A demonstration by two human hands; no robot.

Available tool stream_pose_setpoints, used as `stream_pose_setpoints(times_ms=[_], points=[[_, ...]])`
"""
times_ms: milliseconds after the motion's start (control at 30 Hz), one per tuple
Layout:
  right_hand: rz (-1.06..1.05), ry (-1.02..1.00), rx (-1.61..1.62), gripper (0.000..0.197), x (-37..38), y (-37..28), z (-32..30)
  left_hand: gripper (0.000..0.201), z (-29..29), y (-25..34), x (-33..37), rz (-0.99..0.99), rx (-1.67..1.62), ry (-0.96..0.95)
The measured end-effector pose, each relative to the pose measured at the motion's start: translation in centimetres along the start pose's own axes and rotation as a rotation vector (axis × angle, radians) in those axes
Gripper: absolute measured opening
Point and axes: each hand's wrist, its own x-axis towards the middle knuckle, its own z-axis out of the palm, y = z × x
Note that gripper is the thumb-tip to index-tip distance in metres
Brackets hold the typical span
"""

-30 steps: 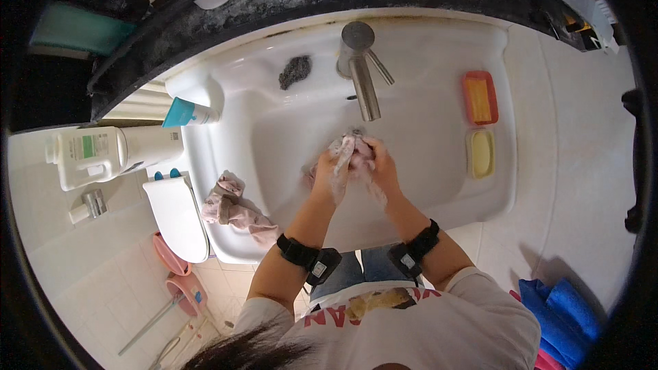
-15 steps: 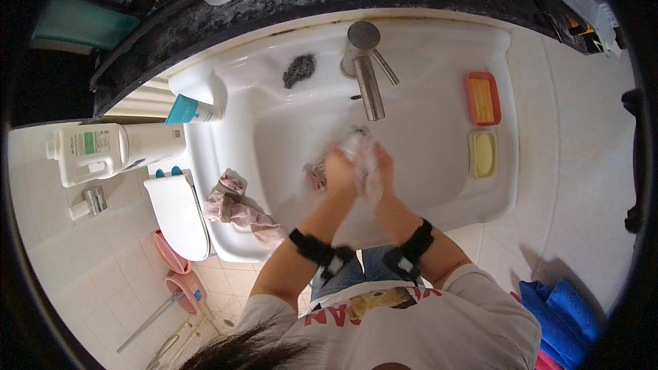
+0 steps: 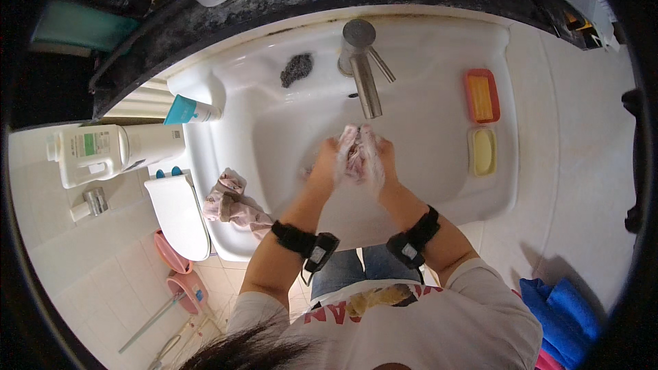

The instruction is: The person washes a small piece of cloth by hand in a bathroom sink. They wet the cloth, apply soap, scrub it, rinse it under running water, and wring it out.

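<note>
My left hand (image 3: 330, 162) and my right hand (image 3: 384, 163) are side by side over the basin of a white sink (image 3: 274, 130), below the spout of a metal faucet (image 3: 368, 89). Bunched between them is a wet pinkish cloth (image 3: 355, 162) covered in white suds, and both hands are closed on it. My fingers are partly hidden by foam and fabric. A bit of pink fabric shows beside my left wrist. Another pale pink cloth item (image 3: 236, 207) lies over the sink's left front rim.
At the sink's right side sit an orange soap bar in a red dish (image 3: 482, 96) and a pale yellow soap dish (image 3: 483, 152). A dark scouring pad (image 3: 297, 70) lies behind the basin. On the left are a blue-capped tube (image 3: 192, 109) and a white jug (image 3: 89, 154).
My hands have drawn slightly apart, with the soapy cloth now showing between them. My forearms have spread outward a little.
</note>
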Motion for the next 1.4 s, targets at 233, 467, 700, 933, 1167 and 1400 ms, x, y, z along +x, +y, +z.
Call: stream_pose_setpoints(times_ms=[233,467,700,933,1167,1400], points=[[-0.092,-0.44,0.349,0.034,0.7,2.3,-1.4,0.031,-3.6,-0.8,0.7,0.328,-0.261,-0.196],[0.19,-0.341,0.238,0.026,-0.7,1.8,-2.7,0.035,-5.3,-1.8,2.8,0.269,-0.755,-0.062],[-0.064,-0.282,0.842,0.019,0.9,4.8,-0.5,0.046,3.0,-3.5,1.7,0.514,0.693,0.2],[-0.024,-0.469,1.189,0.037,2.5,5.6,-1.3,0.051,2.6,-1.4,2.4,0.268,0.731,0.242],[-0.557,-0.042,0.059,0.028,2.5,6.1,-1.2,0.048,3.3,-2.6,3.1,0.294,0.75,0.267],[-0.308,0.058,0.407,0.022,2.3,3.7,0.1,0.038,3.0,-5.1,4.6,0.202,0.701,0.258]])
